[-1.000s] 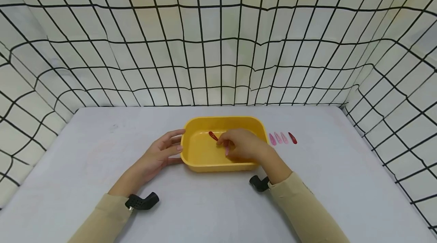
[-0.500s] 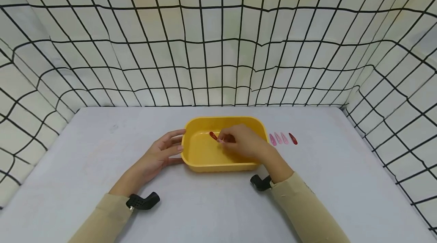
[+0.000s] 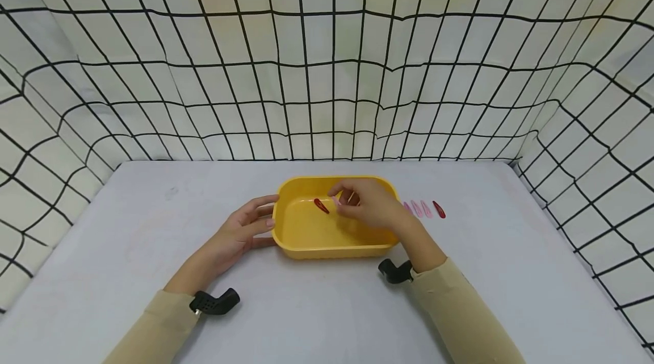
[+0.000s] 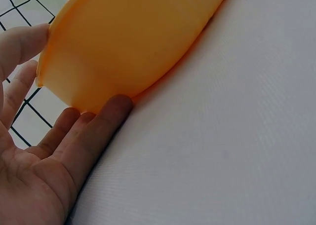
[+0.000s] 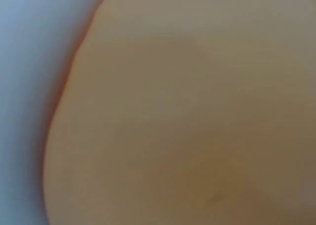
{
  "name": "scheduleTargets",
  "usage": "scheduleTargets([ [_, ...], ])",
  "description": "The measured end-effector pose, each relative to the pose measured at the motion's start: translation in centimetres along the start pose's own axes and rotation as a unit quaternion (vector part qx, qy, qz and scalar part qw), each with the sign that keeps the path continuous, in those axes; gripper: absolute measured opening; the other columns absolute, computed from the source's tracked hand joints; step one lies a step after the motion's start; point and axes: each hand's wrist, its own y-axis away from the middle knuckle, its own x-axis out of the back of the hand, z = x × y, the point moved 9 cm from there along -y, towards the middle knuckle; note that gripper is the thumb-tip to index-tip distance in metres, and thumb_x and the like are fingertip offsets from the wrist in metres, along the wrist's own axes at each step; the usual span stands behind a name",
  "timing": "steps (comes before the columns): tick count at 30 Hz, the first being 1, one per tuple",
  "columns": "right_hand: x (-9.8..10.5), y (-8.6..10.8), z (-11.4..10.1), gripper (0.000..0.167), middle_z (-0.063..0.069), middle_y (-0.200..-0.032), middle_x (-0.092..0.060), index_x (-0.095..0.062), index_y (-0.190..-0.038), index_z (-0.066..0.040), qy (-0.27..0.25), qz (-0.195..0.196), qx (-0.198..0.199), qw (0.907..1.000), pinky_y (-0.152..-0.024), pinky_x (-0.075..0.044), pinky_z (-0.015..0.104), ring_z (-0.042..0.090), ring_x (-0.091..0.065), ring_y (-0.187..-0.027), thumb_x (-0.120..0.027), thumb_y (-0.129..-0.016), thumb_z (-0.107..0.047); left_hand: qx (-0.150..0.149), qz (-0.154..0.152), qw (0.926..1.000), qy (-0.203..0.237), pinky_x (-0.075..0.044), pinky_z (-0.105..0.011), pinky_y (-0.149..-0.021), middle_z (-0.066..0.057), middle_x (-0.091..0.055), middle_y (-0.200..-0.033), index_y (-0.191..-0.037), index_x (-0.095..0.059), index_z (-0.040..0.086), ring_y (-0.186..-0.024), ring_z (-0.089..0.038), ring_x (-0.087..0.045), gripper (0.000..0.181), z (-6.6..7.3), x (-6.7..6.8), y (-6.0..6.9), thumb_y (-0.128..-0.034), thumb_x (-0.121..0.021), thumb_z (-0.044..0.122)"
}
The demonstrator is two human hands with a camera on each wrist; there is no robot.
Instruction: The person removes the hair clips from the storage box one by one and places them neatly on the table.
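A yellow tray (image 3: 306, 233) sits on the table. My left hand (image 3: 236, 233) rests against its left end, and in the left wrist view the fairly straight fingers (image 4: 94, 141) touch the outer wall, with the thumb at the rim. Above the inside of the tray, my right hand (image 3: 375, 203) pinches a pink hair clip (image 3: 335, 201) between thumb and forefinger. A red hair clip (image 3: 321, 205) lies on the tray's floor, left of those fingertips. The right wrist view is blurred, filled by the tray's wall (image 5: 148, 111); the hand does not show there.
Right of the tray, several hair clips lie in a row on the white table (image 3: 317, 307): pink ones (image 3: 426, 209) and a red one (image 3: 439, 209) at the right end. A black wire grid (image 3: 332, 97) stands behind and along both sides.
My right hand has lifted the pink hair clip from the tray's floor and moved it up and toward the far side. The left hand stays put at the tray.
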Motion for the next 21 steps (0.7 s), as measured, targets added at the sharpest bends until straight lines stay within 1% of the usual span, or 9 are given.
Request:
scheduleTargets([
  [4, 0.6, 0.0, -0.3, 0.024, -0.002, -0.091, -0.063, -0.068, -0.118, -0.016, -0.014, 0.008, 0.006, 0.9999, -0.066, -0.055, 0.027, 0.015, -0.062, -0.076, -0.069, -0.094, -0.020, -0.004, -0.005, 1.0000, -0.001, -0.055, -0.044, -0.097, -0.013, -0.035, -0.156, -0.151, -0.039, 0.019, -0.130, -0.030, -0.052, 0.058, 0.2, 0.0, -0.1, -0.0991, -0.063, 0.022],
  [7, 1.2, 0.1, -0.6, 0.022, -0.001, -0.090, -0.064, -0.067, -0.117, -0.018, -0.040, 0.013, 0.011, 0.9990, -0.066, -0.057, 0.028, 0.019, -0.064, -0.076, -0.069, -0.095, -0.020, -0.008, -0.009, 0.9999, 0.003, -0.055, -0.046, -0.097, -0.016, -0.033, -0.157, -0.152, -0.037, 0.016, -0.130, -0.030, -0.052, 0.058, 0.1, 0.0, -0.2, -0.1001, -0.061, 0.019],
  [9, 1.6, 0.3, -0.6, 0.022, 0.000, -0.091, -0.065, -0.067, -0.117, -0.018, -0.060, 0.019, 0.008, 0.9980, -0.067, -0.059, 0.029, 0.021, -0.065, -0.078, -0.068, -0.095, -0.018, -0.008, -0.009, 0.9999, 0.003, -0.055, -0.046, -0.096, -0.015, -0.033, -0.157, -0.152, -0.036, 0.016, -0.130, -0.030, -0.052, 0.057, 0.0, 0.0, -0.2, -0.1004, -0.060, 0.019],
  [12, 2.5, 0.5, -0.8, 0.022, 0.001, -0.093, -0.065, -0.067, -0.117, -0.018, -0.087, 0.031, 0.012, 0.9956, -0.069, -0.061, 0.033, 0.023, -0.065, -0.080, -0.067, -0.095, -0.015, -0.007, -0.009, 0.9999, 0.004, -0.055, -0.046, -0.097, -0.015, -0.033, -0.157, -0.152, -0.036, 0.017, -0.130, -0.030, -0.052, 0.057, -0.1, 0.1, -0.3, -0.1006, -0.060, 0.019],
  [17, 3.6, 0.5, -1.1, 0.023, 0.001, -0.094, -0.065, -0.068, -0.116, -0.019, -0.105, 0.054, 0.025, 0.9927, -0.070, -0.060, 0.036, 0.021, -0.064, -0.080, -0.067, -0.094, -0.014, 0.000, -0.005, 1.0000, 0.000, -0.055, -0.045, -0.097, -0.012, -0.035, -0.157, -0.152, -0.037, 0.018, -0.131, -0.029, -0.052, 0.057, -0.1, 0.0, -0.3, -0.1004, -0.060, 0.020],
  [19, 4.0, 0.5, -1.1, 0.022, 0.000, -0.094, -0.065, -0.068, -0.116, -0.020, -0.104, 0.059, 0.024, 0.9925, -0.069, -0.059, 0.034, 0.020, -0.064, -0.079, -0.068, -0.094, -0.017, -0.001, -0.006, 1.0000, -0.002, -0.055, -0.045, -0.096, -0.014, -0.034, -0.157, -0.152, -0.036, 0.017, -0.130, -0.029, -0.053, 0.057, -0.1, 0.0, -0.3, -0.1007, -0.060, 0.019],
  [21, 4.3, 0.6, -0.9, 0.022, 0.001, -0.094, -0.065, -0.068, -0.116, -0.021, -0.109, 0.061, 0.019, 0.9920, -0.068, -0.059, 0.035, 0.022, -0.065, -0.079, -0.068, -0.094, -0.019, 0.001, -0.007, 1.0000, -0.004, -0.055, -0.044, -0.096, -0.014, -0.033, -0.157, -0.152, -0.036, 0.018, -0.130, -0.029, -0.053, 0.057, -0.1, -0.1, -0.4, -0.1008, -0.060, 0.019],
])
